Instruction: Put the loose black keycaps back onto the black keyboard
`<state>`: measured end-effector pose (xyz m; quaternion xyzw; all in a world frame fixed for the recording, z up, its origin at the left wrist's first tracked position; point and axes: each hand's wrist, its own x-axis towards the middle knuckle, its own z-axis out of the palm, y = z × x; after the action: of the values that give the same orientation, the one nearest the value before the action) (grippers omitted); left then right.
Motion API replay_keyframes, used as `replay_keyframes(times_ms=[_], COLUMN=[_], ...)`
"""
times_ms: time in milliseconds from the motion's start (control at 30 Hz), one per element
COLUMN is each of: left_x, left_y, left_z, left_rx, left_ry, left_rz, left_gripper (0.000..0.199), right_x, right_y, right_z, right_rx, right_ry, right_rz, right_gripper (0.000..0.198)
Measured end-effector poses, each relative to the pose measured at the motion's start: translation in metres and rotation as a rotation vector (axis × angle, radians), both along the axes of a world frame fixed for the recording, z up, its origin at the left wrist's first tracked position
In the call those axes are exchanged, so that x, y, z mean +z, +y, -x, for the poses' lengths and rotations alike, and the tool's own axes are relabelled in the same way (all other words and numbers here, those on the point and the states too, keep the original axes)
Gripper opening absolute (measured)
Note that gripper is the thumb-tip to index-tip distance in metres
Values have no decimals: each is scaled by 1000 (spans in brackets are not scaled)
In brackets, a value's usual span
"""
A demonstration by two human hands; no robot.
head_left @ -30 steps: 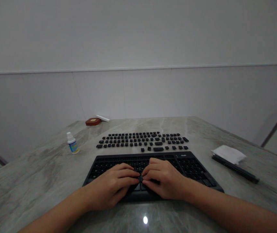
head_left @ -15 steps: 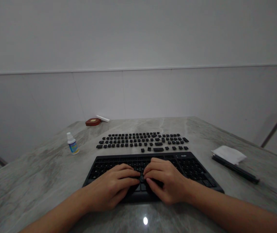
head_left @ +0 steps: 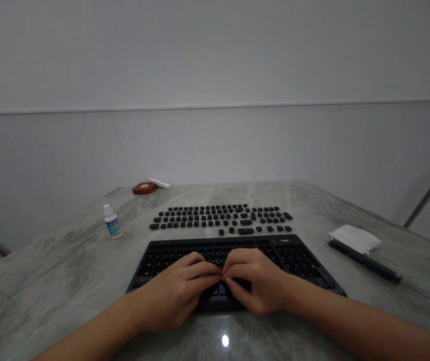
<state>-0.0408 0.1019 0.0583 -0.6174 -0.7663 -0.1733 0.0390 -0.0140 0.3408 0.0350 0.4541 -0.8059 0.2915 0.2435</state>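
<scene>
A black keyboard (head_left: 215, 246) lies on the table in front of me, many of its key positions bare of caps. Over its lower middle, my left hand (head_left: 179, 288) reaches in from the left with its fingers pressed together and pointing right. My right hand (head_left: 254, 281) is curled, thumb and fingers drawn together in a pinch. The fingertips of both hands meet at one spot on the keys. Whatever they grip there is too small and hidden to make out. Behind the keyboard, loose black keycaps (head_left: 245, 231) are laid out in several rows.
A small white bottle with a blue and yellow label (head_left: 113, 222) stands at the left. At the back left lie a reddish-brown case (head_left: 144, 188) and a white strip (head_left: 159, 183). On the right are a folded white tissue (head_left: 353, 239) and a long black stick-like object (head_left: 365, 261).
My left hand's fingers have shifted slightly right, and the fingertips of both hands have closed together where a small gap showed before. The keycap rows look the same.
</scene>
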Motion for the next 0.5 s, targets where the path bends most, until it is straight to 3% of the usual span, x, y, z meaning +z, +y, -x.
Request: replay_keyframes(times_ms=[267, 500], left_x=[4, 5], left_y=[9, 10], left_z=[-3, -4], left_rx=[7, 11], left_ry=[51, 56], left_rz=[-41, 16], left_gripper=[40, 37], right_x=[5, 17], right_y=[-5, -4], right_z=[0, -2], right_rx=[-77, -80], right_ry=[-35, -99], right_rz=[-189, -326], right_gripper=[19, 14])
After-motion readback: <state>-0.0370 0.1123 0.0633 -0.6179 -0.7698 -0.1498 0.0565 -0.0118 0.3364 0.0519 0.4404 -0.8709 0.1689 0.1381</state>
